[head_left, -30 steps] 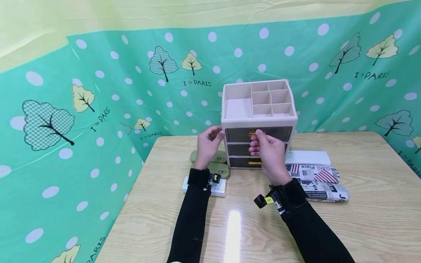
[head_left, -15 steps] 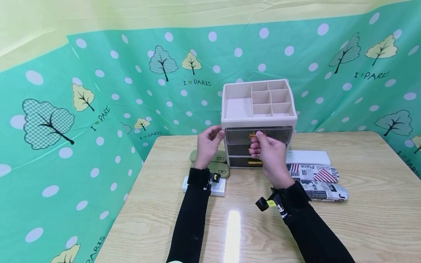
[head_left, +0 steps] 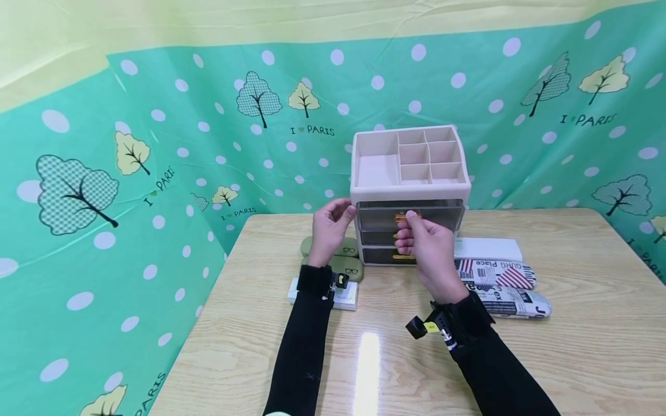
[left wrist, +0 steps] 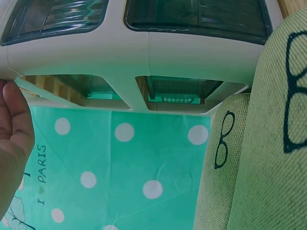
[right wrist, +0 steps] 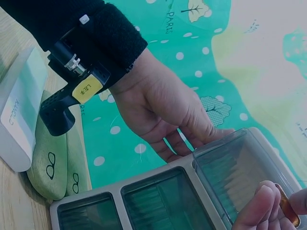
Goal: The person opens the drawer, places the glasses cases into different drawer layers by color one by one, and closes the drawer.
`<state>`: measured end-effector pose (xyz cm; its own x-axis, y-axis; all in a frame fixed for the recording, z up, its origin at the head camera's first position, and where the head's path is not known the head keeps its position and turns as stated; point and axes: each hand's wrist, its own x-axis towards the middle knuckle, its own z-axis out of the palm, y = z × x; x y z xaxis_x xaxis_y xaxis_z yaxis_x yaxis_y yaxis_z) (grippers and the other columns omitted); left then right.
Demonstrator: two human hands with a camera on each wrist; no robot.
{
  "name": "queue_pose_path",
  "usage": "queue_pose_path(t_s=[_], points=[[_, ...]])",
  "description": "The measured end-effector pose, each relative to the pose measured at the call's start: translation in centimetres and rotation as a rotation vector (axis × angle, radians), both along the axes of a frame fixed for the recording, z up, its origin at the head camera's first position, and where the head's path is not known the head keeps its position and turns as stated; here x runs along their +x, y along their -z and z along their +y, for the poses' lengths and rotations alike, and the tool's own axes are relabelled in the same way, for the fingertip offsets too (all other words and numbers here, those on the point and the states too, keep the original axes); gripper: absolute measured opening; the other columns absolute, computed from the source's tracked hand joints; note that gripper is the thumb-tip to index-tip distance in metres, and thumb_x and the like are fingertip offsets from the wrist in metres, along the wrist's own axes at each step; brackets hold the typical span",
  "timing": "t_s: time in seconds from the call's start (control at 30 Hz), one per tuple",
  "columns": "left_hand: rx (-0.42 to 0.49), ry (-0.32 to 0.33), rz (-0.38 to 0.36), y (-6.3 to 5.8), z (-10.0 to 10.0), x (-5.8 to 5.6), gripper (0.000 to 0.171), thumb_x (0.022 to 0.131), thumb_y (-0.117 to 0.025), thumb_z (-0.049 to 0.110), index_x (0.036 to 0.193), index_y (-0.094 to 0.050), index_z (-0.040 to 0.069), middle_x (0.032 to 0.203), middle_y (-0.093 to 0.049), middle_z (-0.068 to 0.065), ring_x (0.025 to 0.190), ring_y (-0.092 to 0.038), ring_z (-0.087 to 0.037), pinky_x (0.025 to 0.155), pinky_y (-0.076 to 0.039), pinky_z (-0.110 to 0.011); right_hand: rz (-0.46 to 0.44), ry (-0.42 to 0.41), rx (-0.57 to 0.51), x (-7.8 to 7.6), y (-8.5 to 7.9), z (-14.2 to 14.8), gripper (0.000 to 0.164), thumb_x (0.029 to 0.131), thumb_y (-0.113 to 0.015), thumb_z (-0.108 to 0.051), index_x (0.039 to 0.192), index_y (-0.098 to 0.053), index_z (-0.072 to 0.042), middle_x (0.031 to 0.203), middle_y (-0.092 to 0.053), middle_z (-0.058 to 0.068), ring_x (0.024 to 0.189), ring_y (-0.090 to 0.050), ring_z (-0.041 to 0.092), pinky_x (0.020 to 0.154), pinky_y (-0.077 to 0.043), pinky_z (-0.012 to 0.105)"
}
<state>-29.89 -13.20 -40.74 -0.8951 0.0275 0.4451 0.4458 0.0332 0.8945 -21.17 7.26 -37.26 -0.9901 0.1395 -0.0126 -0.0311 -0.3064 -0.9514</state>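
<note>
A cream desktop drawer organizer [head_left: 411,189] stands at the back of the table, with a divided open top and three dark, see-through drawers. My right hand [head_left: 435,254] pinches the orange-gold handle [head_left: 400,218] of the top drawer [head_left: 376,219], which sticks out a little from the frame. In the right wrist view, fingertips of that hand curl at the handle [right wrist: 287,206]. My left hand [head_left: 329,230] rests its fingertips and thumb against the organizer's left side, near the top drawer. From the left wrist view, that side shows window-like openings, and only part of the hand [left wrist: 14,124] is visible.
Left of the organizer lie two green glasses cases [head_left: 347,269] and a white box [head_left: 346,298]. On its right are another white box [head_left: 491,249] and two print-covered cases [head_left: 512,301]. A polka-dot cloth [head_left: 291,185] hangs behind the table [head_left: 234,358].
The top drawer has slid outward from nearly closed, drawn by my right hand, which has moved slightly toward me. My left hand stays in place on the side.
</note>
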Motion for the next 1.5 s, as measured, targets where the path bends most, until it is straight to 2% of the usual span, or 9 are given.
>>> queue_pose_path(t_s=[0.17,0.4,0.57,0.77,1.13,1.33,1.5], points=[[-0.013,-0.002,0.009,-0.2,0.1,0.2,0.028,0.096,-0.068,0.012,0.118,-0.067,-0.006,0.102,-0.072,-0.016,0.08,-0.061,-0.011,0.071,-0.052,-0.02,0.002,0.012,0.006,0.2,0.2,-0.2,0.05,0.103,-0.063,-0.039,0.106,-0.066,0.011,0.075,-0.068,0.003,0.061,-0.065,0.012,0.059,-0.06,0.025],[-0.007,0.024,0.021,0.1,-0.1,0.5,0.033,0.095,-0.072,0.025,0.116,-0.07,0.0,0.102,-0.072,-0.012,0.083,-0.064,-0.016,0.074,-0.054,-0.023,0.001,0.034,0.023,0.7,0.8,-0.4,0.052,0.102,-0.062,-0.042,0.106,-0.067,0.01,0.077,-0.067,0.004,0.062,-0.064,0.012,0.06,-0.061,0.026],[-0.019,0.017,0.035,0.2,-0.1,0.5,0.044,0.093,-0.072,0.036,0.117,-0.07,0.0,0.103,-0.073,-0.013,0.084,-0.064,-0.015,0.074,-0.055,-0.023,0.018,0.047,0.004,1.0,1.0,-0.7,0.051,0.103,-0.062,-0.04,0.105,-0.066,0.011,0.075,-0.066,0.003,0.06,-0.063,0.012,0.058,-0.06,0.025],[-0.041,-0.004,0.059,0.4,-0.1,0.3,0.057,0.087,-0.071,0.05,0.114,-0.072,-0.001,0.095,-0.072,-0.009,0.078,-0.062,-0.013,0.068,-0.052,-0.021,0.017,0.051,-0.005,1.4,0.9,-0.8,0.049,0.104,-0.061,-0.036,0.105,-0.066,0.013,0.07,-0.065,0.001,0.056,-0.062,0.011,0.054,-0.058,0.024],[-0.043,-0.009,0.027,0.1,0.0,0.3,0.035,0.093,-0.07,0.026,0.115,-0.071,-0.002,0.095,-0.071,-0.013,0.076,-0.059,-0.015,0.066,-0.05,-0.021,0.018,0.03,0.04,2.3,0.9,-0.5,0.049,0.103,-0.062,-0.038,0.105,-0.067,0.011,0.075,-0.066,0.003,0.062,-0.064,0.014,0.06,-0.059,0.026],[-0.058,-0.016,0.01,-0.8,0.1,1.0,0.037,0.094,-0.068,0.023,0.116,-0.069,-0.007,0.096,-0.071,-0.016,0.074,-0.058,-0.01,0.066,-0.048,-0.019,0.023,0.027,0.054,2.6,0.9,-0.6,0.048,0.104,-0.061,-0.037,0.104,-0.068,0.011,0.074,-0.067,0.004,0.061,-0.064,0.014,0.06,-0.059,0.027],[-0.04,-0.023,0.017,-0.7,0.1,0.7,0.035,0.094,-0.068,0.021,0.116,-0.069,-0.006,0.096,-0.071,-0.017,0.074,-0.057,-0.012,0.066,-0.048,-0.02,0.033,0.022,0.055,2.9,0.8,-0.7,0.049,0.104,-0.061,-0.037,0.104,-0.067,0.011,0.075,-0.067,0.004,0.061,-0.065,0.014,0.06,-0.059,0.026]])
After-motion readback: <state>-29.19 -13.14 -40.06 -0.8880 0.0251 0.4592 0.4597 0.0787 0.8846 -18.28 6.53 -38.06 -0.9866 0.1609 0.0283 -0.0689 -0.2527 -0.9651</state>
